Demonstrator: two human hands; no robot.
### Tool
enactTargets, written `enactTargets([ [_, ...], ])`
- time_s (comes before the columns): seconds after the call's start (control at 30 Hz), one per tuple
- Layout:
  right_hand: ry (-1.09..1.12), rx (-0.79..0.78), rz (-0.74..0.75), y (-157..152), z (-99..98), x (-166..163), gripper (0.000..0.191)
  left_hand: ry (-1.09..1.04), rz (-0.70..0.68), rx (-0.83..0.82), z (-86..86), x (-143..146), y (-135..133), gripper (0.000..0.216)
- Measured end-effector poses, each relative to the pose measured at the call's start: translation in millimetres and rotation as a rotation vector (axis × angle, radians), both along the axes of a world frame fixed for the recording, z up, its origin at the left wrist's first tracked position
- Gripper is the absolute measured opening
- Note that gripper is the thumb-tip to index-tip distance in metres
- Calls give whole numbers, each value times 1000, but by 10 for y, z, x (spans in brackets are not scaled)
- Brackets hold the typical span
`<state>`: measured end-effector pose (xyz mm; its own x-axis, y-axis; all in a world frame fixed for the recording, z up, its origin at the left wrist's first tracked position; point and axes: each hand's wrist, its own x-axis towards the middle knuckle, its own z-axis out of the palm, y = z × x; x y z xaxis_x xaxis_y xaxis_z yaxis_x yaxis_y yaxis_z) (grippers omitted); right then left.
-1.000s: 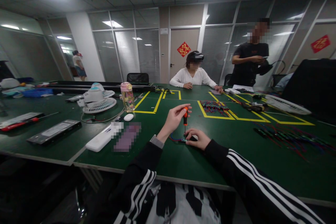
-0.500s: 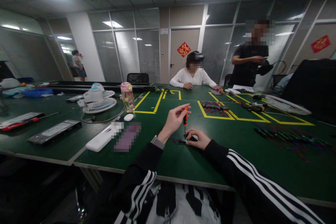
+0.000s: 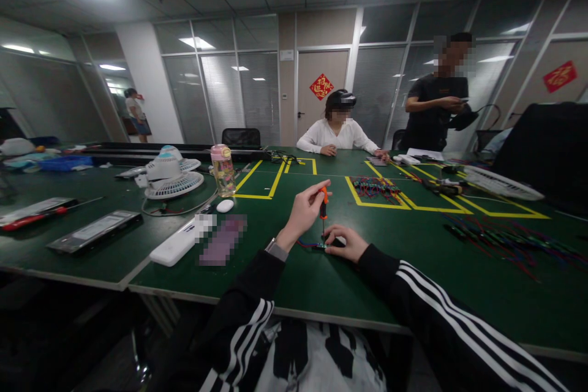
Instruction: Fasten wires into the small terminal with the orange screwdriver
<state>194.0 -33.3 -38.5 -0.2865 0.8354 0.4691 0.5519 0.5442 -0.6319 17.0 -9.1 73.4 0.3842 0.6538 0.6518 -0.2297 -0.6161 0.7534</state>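
My left hand (image 3: pixel 305 213) is closed on the orange and black handle of a screwdriver (image 3: pixel 324 211), which stands nearly upright. The screwdriver's thin shaft points down at a small circuit board (image 3: pixel 320 247) on the green table. Red and blue wires (image 3: pixel 305 243) run from the left end of that board. My right hand (image 3: pixel 345 243) pinches the board's right side between thumb and fingers, close to the shaft. Part of the board is hidden under those fingers, and I cannot make out where exactly the tip rests.
On the green table (image 3: pixel 275 288), several wired boards (image 3: pixel 509 242) lie at right, others (image 3: pixel 374 188) inside a yellow-taped box. Left of my arms are a white power bank (image 3: pixel 177 248), a bottle (image 3: pixel 223 171), a fan (image 3: pixel 172 177) and a hard drive (image 3: pixel 95 229). A person (image 3: pixel 340 128) sits opposite.
The top of the screwdriver and the fingers of my left hand have shifted very slightly. My right hand and the board stay in place.
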Motion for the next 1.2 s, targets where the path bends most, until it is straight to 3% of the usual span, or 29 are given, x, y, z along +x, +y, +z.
enactTargets([
  [0.3,-7,-3,10,-42,78,-11,13,26,150,152,42,-24,-43,24],
  [0.57,0,-15,-3,-57,96,-27,14,-17,21,41,17,4,-33,31],
  [0.67,-2,-23,3,-58,95,-27,13,-23,45,30,16,10,-41,30],
  [0.93,-1,-23,-4,-60,92,-25,14,88,257,304,69,-43,-96,22],
  [1.0,0,-22,-7,-48,73,-26,13,96,228,316,57,-38,-96,27],
  [1.13,3,-23,-10,-31,51,-25,15,30,70,154,21,-6,-77,31],
  [1.2,8,-20,-13,-31,51,-22,17,13,64,111,17,1,-71,31],
])
